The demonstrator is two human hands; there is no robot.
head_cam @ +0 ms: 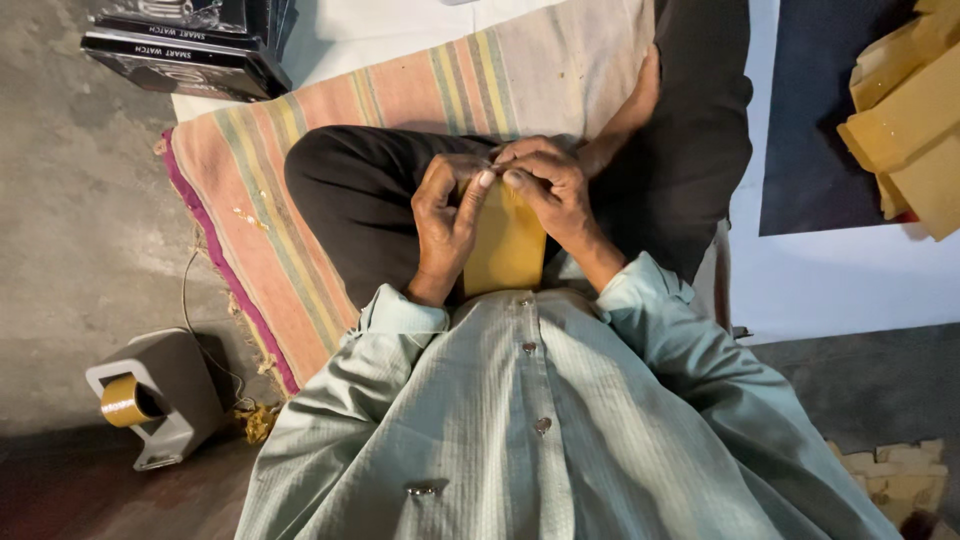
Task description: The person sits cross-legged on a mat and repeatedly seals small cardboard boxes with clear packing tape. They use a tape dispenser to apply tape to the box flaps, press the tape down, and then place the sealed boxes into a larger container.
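- Bare grey concrete floor [70, 220] is seen all around, rough and mottled, with a white sheet [850, 280] laid over it at the right.
- Over the floor a striped woven mat [300, 180] with a frayed edge is spread, apparently as padding for the crossed legs resting on it.
- Flat tan envelopes [910, 130] are stacked on the sheet, kept within reach at the right.
- Black glossy boxes [185, 45] are piled beyond the mat.
- A grey tape dispenser [160, 395] with a tan roll is stood by the left knee.
- One tan paper envelope [505, 250] is held upright over the lap.
- Its top edge is pinched by the left hand [445, 225] and right hand [555, 195], both closed on it, thumbs meeting.
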